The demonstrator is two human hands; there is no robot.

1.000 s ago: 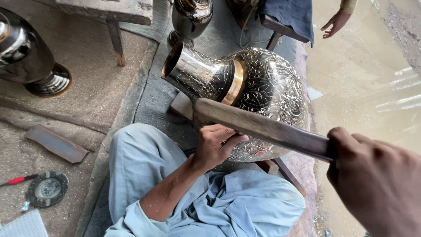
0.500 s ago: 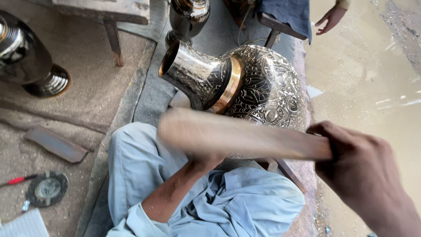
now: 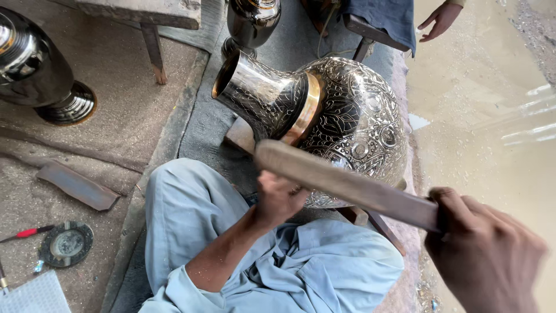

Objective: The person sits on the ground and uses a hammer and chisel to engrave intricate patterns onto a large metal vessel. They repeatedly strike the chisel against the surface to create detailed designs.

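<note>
Hands [image 3: 486, 255] with wooden stick [image 3: 347, 185] across engraved vase [image 3: 347, 122]

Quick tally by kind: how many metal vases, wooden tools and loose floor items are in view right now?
Metal vases: 3 – engraved vase lying on its side, dark vase, dark vase.
Wooden bats: 1 – wooden bat, gripped by the right hand; left hand is by the engraved vase.
Floor items: 3 – metal bar, round disc, red-handled tool.
Total: 7
</note>
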